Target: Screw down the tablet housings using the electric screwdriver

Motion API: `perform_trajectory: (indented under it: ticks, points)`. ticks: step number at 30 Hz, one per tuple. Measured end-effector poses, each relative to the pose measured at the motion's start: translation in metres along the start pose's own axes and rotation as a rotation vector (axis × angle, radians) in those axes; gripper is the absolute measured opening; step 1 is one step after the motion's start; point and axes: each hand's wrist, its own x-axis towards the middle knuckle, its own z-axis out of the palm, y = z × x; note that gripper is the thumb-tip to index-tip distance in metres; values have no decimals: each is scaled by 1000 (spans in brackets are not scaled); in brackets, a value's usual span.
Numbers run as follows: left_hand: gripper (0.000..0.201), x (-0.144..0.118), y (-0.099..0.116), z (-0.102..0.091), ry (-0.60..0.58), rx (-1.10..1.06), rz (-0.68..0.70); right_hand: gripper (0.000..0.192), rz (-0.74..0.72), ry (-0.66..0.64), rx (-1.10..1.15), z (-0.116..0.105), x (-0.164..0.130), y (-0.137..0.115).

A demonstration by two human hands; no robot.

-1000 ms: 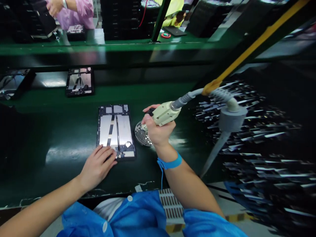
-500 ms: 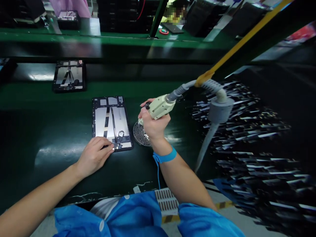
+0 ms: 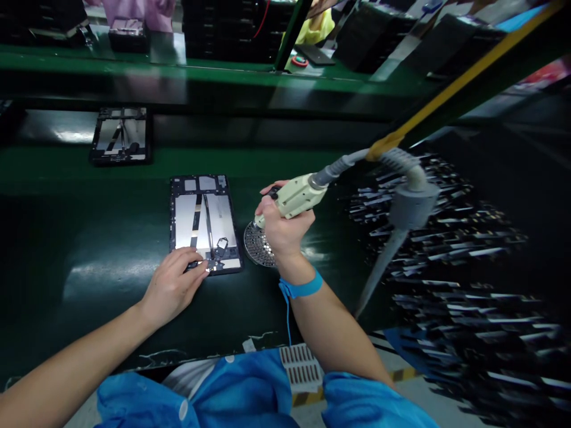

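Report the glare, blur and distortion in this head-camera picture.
Head view: overhead light glares off the green belt near the left hand and off the open tablet's metal plate; the right side smears into streaky motion blur; wide-angle warping bends the belt's far edge; the right hand and the electric screwdriver stay sharp.

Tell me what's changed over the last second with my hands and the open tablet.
The left hand curled from lying flat on the open tablet to pinching at its near edge. The right hand kept gripping the electric screwdriver, tip over the round screw tray. Tablet and tray stayed put.
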Motion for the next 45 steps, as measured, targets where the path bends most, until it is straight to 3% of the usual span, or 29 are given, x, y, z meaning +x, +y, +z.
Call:
perform_trajectory:
  ticks: [7,12,15,23,38,45]
  points:
    - [19,1,-1,0,6,-10,5,20,-3,-37,162,4,-16,-43]
    - [18,-1,-5,1,21,-83,-12,24,84,-253,317,14,-47,-64]
    - [18,0,-4,1,28,-105,-19,27,102,-328,339,17,-58,-66]
    - [19,5,-3,-2,-7,-101,-28,29,89,-383,342,20,-65,-62]
    - [17,7,-2,-2,-4,-106,-29,28,94,-397,360,22,-68,-60]
    - [20,5,-5,-1,-15,-124,-18,29,132,-402,475,15,-67,-66]
